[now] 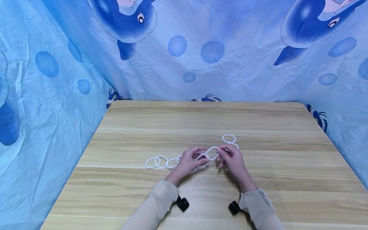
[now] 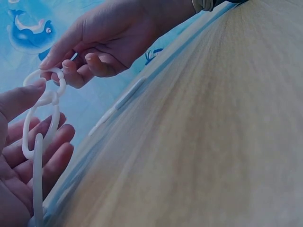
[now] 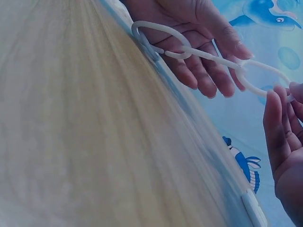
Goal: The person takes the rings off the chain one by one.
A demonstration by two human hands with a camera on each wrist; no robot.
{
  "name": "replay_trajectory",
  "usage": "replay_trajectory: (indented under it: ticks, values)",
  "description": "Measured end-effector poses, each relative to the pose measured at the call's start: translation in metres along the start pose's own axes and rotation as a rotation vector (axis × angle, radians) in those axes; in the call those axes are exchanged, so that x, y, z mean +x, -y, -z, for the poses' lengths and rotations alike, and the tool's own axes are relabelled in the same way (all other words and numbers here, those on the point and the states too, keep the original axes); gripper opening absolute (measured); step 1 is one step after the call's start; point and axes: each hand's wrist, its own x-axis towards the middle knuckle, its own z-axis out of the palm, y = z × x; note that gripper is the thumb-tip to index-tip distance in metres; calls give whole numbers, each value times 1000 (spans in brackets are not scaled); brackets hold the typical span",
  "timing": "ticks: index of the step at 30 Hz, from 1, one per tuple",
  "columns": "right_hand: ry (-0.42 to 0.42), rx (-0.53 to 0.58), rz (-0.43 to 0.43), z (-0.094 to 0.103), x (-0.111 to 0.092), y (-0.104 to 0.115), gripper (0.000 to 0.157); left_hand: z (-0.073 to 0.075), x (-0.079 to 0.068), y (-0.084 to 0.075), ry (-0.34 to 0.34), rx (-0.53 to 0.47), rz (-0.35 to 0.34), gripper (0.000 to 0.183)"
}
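Observation:
A chain of white plastic links (image 1: 146,163) lies on the table to the left and runs up into my left hand (image 1: 187,163). The left thumb presses on a link while the other fingers are curled loosely beneath it, as the left wrist view shows. My right hand (image 1: 235,160) pinches the far side of the end link (image 1: 211,147) between thumb and fingertips. This end link (image 3: 270,67) is raised off the table and threaded through the one at the left thumb. Part of the chain is hidden behind the left hand.
Two more white links (image 1: 223,138) lie just beyond the right hand, the nearer one partly covered by it. The wooden table (image 1: 201,118) ends at a blue curtain (image 1: 161,80) with whale prints. A black wrist device (image 1: 182,203) hangs at the left cuff, another (image 1: 234,207) at the right.

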Motion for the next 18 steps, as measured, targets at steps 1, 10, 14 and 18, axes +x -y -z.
replay_trajectory:
  ticks: [1, 10, 14, 18]
  values:
    - [-8, 3, 9, 0, 0, 0, 26, 0, 0, 0, -2, 7, -6, 41]
    - [-77, 41, 72, -1, 1, -2, 24, 0, -1, 0, -20, 40, -45, 32]
    - [-107, 50, 55, -1, 1, -1, 23, 0, -1, 0, -33, 37, -43, 27]
    - [-136, 65, 45, -2, 1, 0, 22, 1, -1, 0, -40, 2, -44, 24]
